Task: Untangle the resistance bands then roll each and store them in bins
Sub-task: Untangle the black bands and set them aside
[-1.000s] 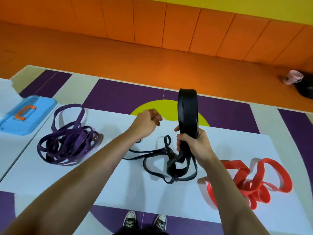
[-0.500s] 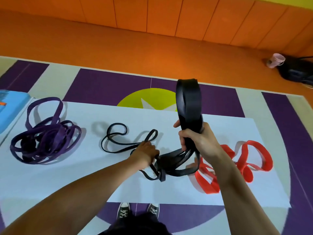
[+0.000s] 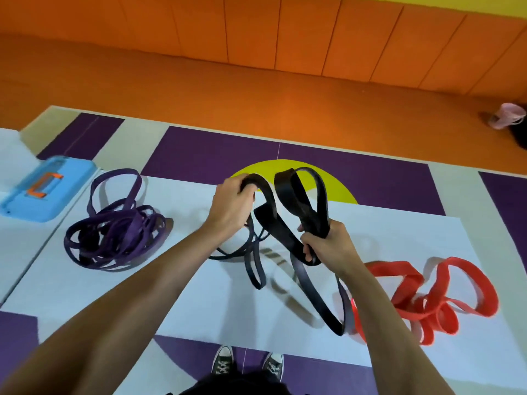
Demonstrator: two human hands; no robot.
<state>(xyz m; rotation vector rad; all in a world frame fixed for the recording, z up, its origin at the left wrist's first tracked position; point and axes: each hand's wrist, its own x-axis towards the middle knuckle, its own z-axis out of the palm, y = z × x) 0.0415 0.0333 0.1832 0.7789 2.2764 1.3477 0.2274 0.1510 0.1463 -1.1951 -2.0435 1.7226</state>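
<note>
Tangled black resistance bands hang between my two hands above the white table. My left hand grips one wide black loop and holds it up at the left. My right hand grips a bunch of black loops that stick up above the fist. Long black loops trail down from both hands to the table. A tangled purple band pile lies at the left. To the right lies a folded red band, partly behind my right forearm.
A light blue bin lid with an orange handle sits on the neighbouring table at the far left. Beyond the table is purple, white and yellow floor, then an orange padded wall. A pink cup stands on the floor at far right.
My left hand has risen from the table, lifting a wide black loop up and to the left. The black tangle has spread open between my hands. The view has shifted a little.
</note>
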